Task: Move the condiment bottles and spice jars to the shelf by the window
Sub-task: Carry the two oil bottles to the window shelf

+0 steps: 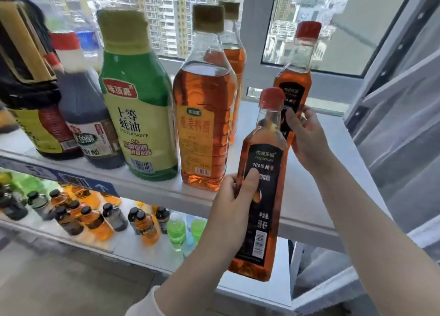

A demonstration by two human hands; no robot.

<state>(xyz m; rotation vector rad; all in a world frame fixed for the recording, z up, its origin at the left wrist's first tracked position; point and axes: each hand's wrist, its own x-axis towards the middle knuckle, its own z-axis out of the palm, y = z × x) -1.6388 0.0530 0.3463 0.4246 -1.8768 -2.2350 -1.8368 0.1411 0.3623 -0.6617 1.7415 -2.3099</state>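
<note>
My left hand (pixel 232 204) grips a square amber oil bottle (pixel 262 211) with a red cap and black label, held in front of the white shelf's (pixel 309 184) front edge. My right hand (pixel 307 139) wraps around a second, matching red-capped bottle (pixel 295 82) that is over the shelf near the window; its base is hidden by the front bottle. Lined up on the shelf to the left are a cooking wine bottle (pixel 204 125), another amber bottle behind it (pixel 234 54), a green oyster sauce bottle (pixel 138 106), a dark vinegar bottle (pixel 88 115) and a large dark soy sauce bottle (pixel 31 82).
The window frame (pixel 257 42) rises right behind the shelf, with an open sash (pixel 392 89) at the right. A lower shelf (pixel 142 251) holds several small drink bottles (pixel 95 220). Bare shelf surface lies right of my right hand.
</note>
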